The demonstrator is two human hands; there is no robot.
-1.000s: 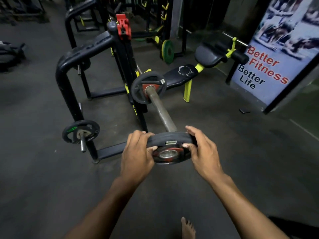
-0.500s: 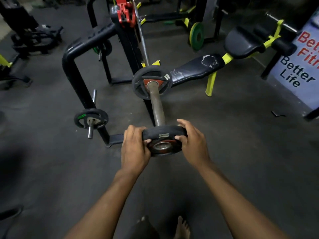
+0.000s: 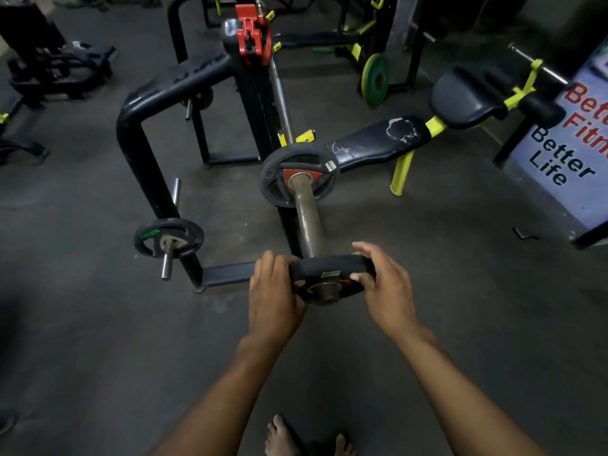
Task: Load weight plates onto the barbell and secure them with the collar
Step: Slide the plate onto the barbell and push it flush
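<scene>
Near plate (image 3: 330, 279): small round disc, matte black rubber rim, red-brown inner face with a metal ring at the bore; a small pale label on its rim. It sits on the near end of the barbell, whose tip shows through the bore.
Barbell (image 3: 307, 225): thick round sleeve of dull, worn grey metal, running away from the camera toward the rack.
Far plate (image 3: 297, 178): larger black disc with spoke-like cutouts and a red centre, seated far up the sleeve, well apart from the near plate.
Left hand (image 3: 274, 297): back of the hand upward, fingers curled over the left edge of the near plate, thumb against its near face; it grips the plate.
Right hand (image 3: 385, 286): mirrors the left, fingers wrapped over the right edge, thumb pressed on the near face; it grips the plate.
Arms: both forearms reach forward, nearly straight, drawing together at the plate.
Collar (image 3: 252, 36): red, blocky plastic clamp, perched on top of the black rack post.
Rack (image 3: 154, 126): thick black steel tube with rounded bends, scuffed paint.
Stored plate (image 3: 168, 237): small black disc on a shiny peg low on the rack.
Bench (image 3: 378, 141): black padded seat, cracked and flaking, on yellow legs.
Floor (image 3: 98, 340): dark grey, rough and dusty.
</scene>
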